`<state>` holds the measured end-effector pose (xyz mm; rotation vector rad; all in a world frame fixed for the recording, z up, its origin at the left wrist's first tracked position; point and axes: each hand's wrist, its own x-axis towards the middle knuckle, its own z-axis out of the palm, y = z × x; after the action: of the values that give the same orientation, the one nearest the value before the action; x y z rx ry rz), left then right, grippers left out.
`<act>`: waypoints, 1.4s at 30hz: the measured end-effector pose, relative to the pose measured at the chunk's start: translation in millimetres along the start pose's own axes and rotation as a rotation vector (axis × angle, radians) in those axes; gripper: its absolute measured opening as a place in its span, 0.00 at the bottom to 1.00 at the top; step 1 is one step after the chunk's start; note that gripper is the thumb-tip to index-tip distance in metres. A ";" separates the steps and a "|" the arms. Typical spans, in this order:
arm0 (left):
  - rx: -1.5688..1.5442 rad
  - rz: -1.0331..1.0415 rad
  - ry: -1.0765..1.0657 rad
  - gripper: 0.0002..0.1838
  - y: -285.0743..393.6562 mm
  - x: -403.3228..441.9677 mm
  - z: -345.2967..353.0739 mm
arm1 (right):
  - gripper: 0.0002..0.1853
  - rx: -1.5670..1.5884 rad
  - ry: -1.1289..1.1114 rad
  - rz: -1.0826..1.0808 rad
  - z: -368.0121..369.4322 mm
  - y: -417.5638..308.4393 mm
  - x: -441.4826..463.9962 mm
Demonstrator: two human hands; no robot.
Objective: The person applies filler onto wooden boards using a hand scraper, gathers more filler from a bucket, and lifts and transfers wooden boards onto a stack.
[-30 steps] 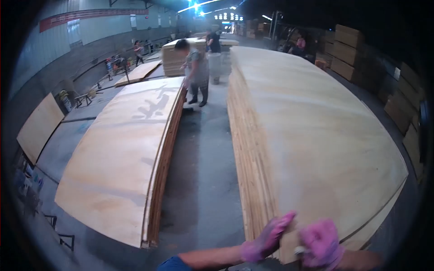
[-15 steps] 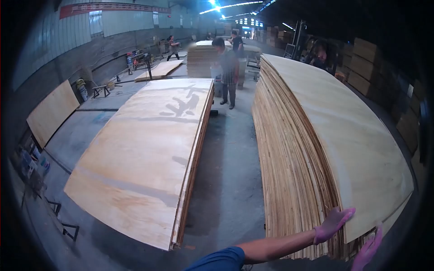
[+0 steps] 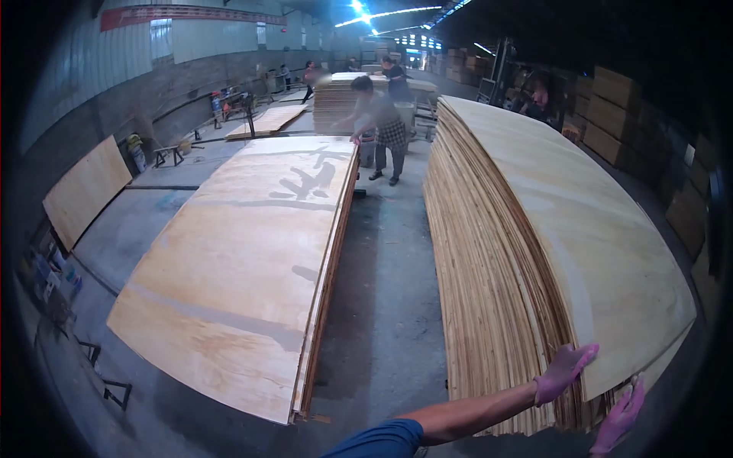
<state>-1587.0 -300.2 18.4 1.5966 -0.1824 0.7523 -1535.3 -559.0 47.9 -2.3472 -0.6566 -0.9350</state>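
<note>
A pale plywood sheet (image 3: 611, 229) lies on top of a tall stack of sheets (image 3: 489, 305) at the right. My left hand (image 3: 563, 372), in a pink glove, grips this top sheet at its near left corner, with the thumb side over the upper face. On the near edge, farther right, my right hand (image 3: 620, 421), also pink-gloved, is closed at the sheet's rim; part of its grip is hidden. Beneath that edge, the ends of lower sheets show dark gaps. To the left is a lower stack of plywood (image 3: 229, 252) with grey patches on its top face.
A concrete aisle (image 3: 385, 282) runs between both stacks. At the far end of the left stack stands a person (image 3: 382, 122) in a checked apron. More people and another sheet stack (image 3: 336, 107) are behind. A board (image 3: 88, 191) leans at the far left.
The near corner of the top sheet sits slightly higher, and my right hand has moved up slightly against its edge. The person in the apron has turned and leaned towards the left stack.
</note>
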 end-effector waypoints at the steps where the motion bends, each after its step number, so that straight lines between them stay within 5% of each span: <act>1: -0.026 -0.112 -0.083 0.30 4.5 4.2 -4.3 | 0.21 0.018 0.014 0.011 2.2 0.0 0.1; 2: -0.053 -0.227 -0.166 0.30 7.7 6.7 -7.8 | 0.21 0.036 0.025 0.024 4.0 -0.9 0.6; 5: -0.096 -0.152 -0.136 0.28 -6.8 7.4 -2.0 | 0.17 -0.131 0.081 -0.143 -16.9 -58.1 10.1; 11: 0.073 -0.028 -0.136 0.28 7.9 4.1 -14.0 | 0.14 -0.037 0.131 -0.147 -19.4 -74.7 13.4; 14: -0.030 0.122 0.128 0.26 -8.4 -3.2 9.5 | 0.13 -0.028 0.126 -0.105 -18.9 -75.5 12.3; 20: -0.150 -0.092 -0.130 0.29 14.9 -9.0 3.3 | 0.12 -0.080 0.144 -0.146 -19.7 -81.2 13.9; 26: -0.047 0.177 0.043 0.25 -19.2 -11.9 18.2 | 0.11 0.011 0.148 -0.054 -19.5 -84.3 11.7; 32: -0.076 -0.042 -0.098 0.24 -3.0 -9.7 9.7 | 0.09 -0.042 0.173 -0.189 -19.2 -80.1 14.3; 39: -0.058 0.098 0.029 0.25 -8.4 -10.7 17.3 | 0.09 -0.084 0.213 -0.169 -15.0 -77.7 12.1; 42: -0.077 -0.080 -0.134 0.26 15.2 -7.4 -0.6 | 0.12 -0.134 0.189 -0.137 -8.3 -54.2 6.7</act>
<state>-1600.9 -304.7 26.9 1.5722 -0.2400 0.5706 -1567.6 -522.2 73.6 -2.3132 -0.7042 -1.2798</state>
